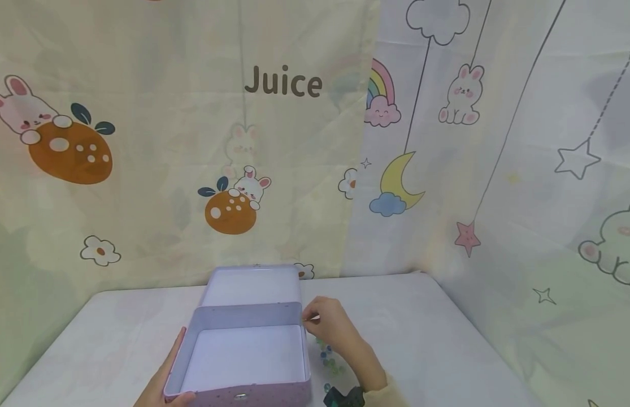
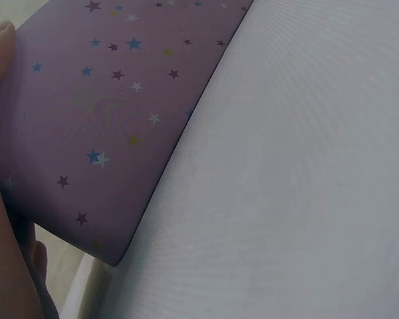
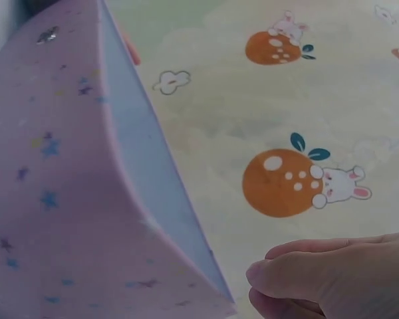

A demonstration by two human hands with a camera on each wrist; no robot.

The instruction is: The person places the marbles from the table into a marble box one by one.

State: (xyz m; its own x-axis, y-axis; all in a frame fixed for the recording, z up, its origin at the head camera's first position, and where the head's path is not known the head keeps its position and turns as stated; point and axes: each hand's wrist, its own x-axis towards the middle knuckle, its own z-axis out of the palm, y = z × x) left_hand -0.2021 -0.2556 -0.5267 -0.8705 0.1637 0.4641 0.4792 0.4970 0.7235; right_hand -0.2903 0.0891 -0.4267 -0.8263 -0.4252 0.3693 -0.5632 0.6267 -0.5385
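Note:
A purple star-printed tin box (image 1: 243, 391) stands open near the table's front edge, its pale inside empty and its lid (image 1: 251, 285) lying back flat. My left hand (image 1: 159, 387) grips the box's left wall (image 2: 100, 113) near the front corner, thumb on the rim. My right hand (image 1: 322, 320) hovers at the box's back right corner (image 3: 60, 199). The fingers (image 3: 319, 272) are pinched together, seemingly on a small pale bead. Several glass marbles (image 1: 327, 359) lie on the table under that hand, right of the box.
The white table (image 1: 421, 339) is backed by cartoon-print curtains (image 1: 142, 169) at the rear and right. A dark wrist strap (image 1: 345, 397) sits on my right forearm. Bare tabletop (image 2: 286, 199) stretches left of the box.

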